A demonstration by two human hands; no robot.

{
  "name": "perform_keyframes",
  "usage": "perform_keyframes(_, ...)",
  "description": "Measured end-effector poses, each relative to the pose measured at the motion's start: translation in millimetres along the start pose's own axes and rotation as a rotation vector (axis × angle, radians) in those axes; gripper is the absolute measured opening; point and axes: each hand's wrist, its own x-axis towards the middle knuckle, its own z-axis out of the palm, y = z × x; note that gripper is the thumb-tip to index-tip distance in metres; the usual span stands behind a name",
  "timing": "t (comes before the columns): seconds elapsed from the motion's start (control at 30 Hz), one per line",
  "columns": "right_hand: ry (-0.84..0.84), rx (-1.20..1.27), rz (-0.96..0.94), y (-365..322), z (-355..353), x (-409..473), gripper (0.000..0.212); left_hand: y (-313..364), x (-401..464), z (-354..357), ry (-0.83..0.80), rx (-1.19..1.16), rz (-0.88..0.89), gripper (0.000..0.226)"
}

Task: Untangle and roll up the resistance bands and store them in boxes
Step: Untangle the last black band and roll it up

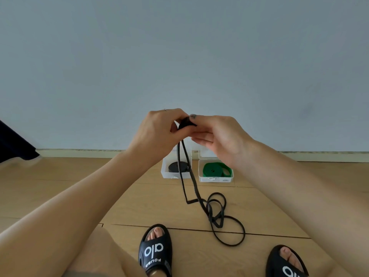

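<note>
Fingers of left hand [159, 128] and right hand [217, 134] | curled, pinching black band [186, 123] end

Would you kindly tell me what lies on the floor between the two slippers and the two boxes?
In the head view, the loose tangled loops of the black band lie on the wood floor there.

One wide-angle view only, from the person's head, looking forward and down. Both hands, left [159, 128] and right [217, 134], meet close to the lens near mid-frame, the forearms running in from the lower corners. Below the hands lies the floor [79, 196], with the feet at the bottom edge. Beyond and above the hands a wall [179, 47] fills the upper half.
</note>
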Motion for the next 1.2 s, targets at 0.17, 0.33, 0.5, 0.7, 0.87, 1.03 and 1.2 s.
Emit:
perform_keyframes(0.17,-0.035,0.031,0.06,2,0,-1,0.023,-2,0,-2,-0.062,0.142,0.083,0.018)
perform_keyframes(0.33,0.134,-0.294,-0.017,6,10,-1,0.041,-5,1,-3,-0.021,0.25,0.242,0.018)
perform_keyframes(0.5,0.145,-0.217,-0.042,5,7,-1,0.038,-4,0,-1,-0.019,0.102,0.107,0.008)
perform_keyframes(0.7,-0.058,0.049,0.085,2,-1,-1,0.027,-3,-1,-2,-0.066,0.004,-0.037,0.016)
perform_keyframes(0.87,-0.106,-0.044,0.127,3,-13,5,0.04,0,-2,-6,-0.079,-0.05,-0.075,0.017)
perform_keyframes(1.03,-0.215,0.163,0.093,10,-8,9,0.073,11,-2,-10,-0.117,-0.357,-0.204,0.015)
perform_keyframes(1.2,-0.341,-0.075,-0.002,15,6,0,0.08,9,0,-12,-0.105,-0.442,-0.288,0.018)
